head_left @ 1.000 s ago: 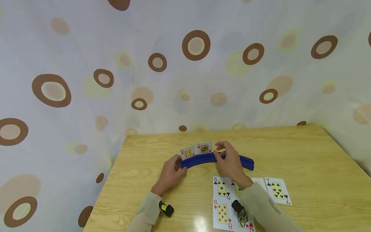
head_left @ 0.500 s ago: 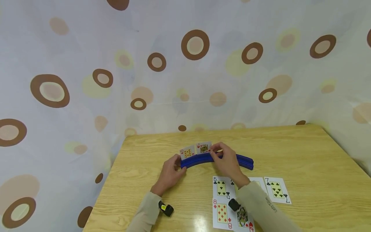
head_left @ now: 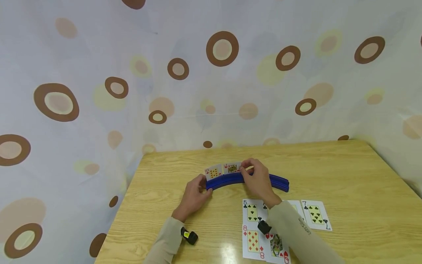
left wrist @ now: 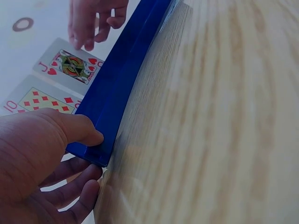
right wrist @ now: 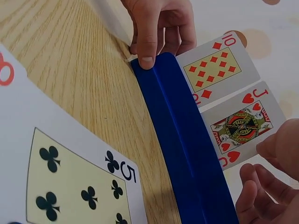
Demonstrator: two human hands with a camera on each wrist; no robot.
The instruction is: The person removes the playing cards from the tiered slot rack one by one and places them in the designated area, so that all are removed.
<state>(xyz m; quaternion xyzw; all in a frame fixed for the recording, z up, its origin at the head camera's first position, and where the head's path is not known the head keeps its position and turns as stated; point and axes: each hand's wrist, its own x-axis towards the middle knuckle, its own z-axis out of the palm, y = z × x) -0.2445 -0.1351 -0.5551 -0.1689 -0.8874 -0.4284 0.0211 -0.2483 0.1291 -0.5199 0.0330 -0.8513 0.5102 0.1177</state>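
A curved blue card holder (head_left: 227, 179) stands on the table. My left hand (head_left: 193, 194) grips its left end, thumb on the front and fingers curled behind, as the left wrist view shows. Upright in its groove are the ten of diamonds (right wrist: 212, 70) and, to the right of it, the jack of hearts (right wrist: 240, 126), their faces toward me. My right hand (head_left: 258, 179) pinches the jack's right edge with thumb and index finger. Its other fingers curl beside the holder. The hand covers the middle of the holder in the head view; the right part reappears beyond it.
In front of the holder lie several face-up cards, including the five of clubs (head_left: 252, 212), the eight of diamonds (head_left: 253, 242), a face card of hearts (head_left: 277, 247) and the seven of clubs (head_left: 316, 215). My right sleeve (head_left: 296, 227) hides part of them. A patterned cloth (head_left: 184, 139) hangs behind the table.
My right hand has moved left along the holder to the jack's right edge, its thumb and index finger closing there. The jack sits slightly lower. My left hand stays on the holder's end.
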